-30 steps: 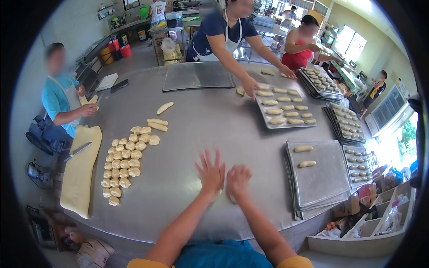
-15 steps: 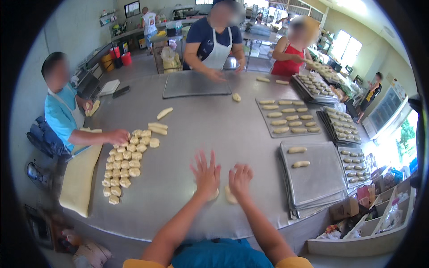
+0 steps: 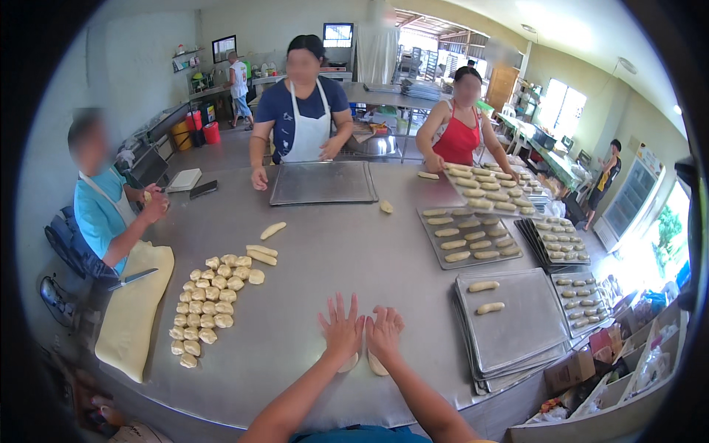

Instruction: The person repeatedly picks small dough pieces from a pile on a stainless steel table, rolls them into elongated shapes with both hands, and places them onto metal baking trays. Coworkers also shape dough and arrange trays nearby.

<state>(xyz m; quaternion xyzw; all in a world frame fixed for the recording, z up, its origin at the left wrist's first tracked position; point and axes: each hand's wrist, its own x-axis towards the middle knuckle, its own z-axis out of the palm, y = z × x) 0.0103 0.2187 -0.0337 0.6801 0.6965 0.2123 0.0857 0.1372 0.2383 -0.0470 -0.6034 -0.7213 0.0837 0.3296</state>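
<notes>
Near the front of the steel table (image 3: 281, 340), my left hand (image 3: 342, 332) rests with spread fingers over a pale dough piece (image 3: 347, 363), mostly hidden under its palm. Beside it my right hand (image 3: 382, 334), fingers apart and slightly bent, lies over another dough piece (image 3: 377, 365). To my left are rows of dough balls (image 3: 210, 306) and a few rolled dough logs (image 3: 262, 255). To my right, a stack of metal trays (image 3: 511, 325) carries two rolls (image 3: 484, 286) on top.
A dough sheet (image 3: 133, 317) with a knife (image 3: 134, 277) lies at left beside a co-worker (image 3: 103, 214). An aproned co-worker (image 3: 303, 125) stands behind a tray (image 3: 323, 184); another (image 3: 458, 129) holds a roll-laden tray (image 3: 491, 188) above more filled trays (image 3: 469, 238).
The view has tilted up. The co-worker in red now holds a full tray low over the table. The middle co-worker has let go of the rolls' tray; the left one's hand has left the dough balls.
</notes>
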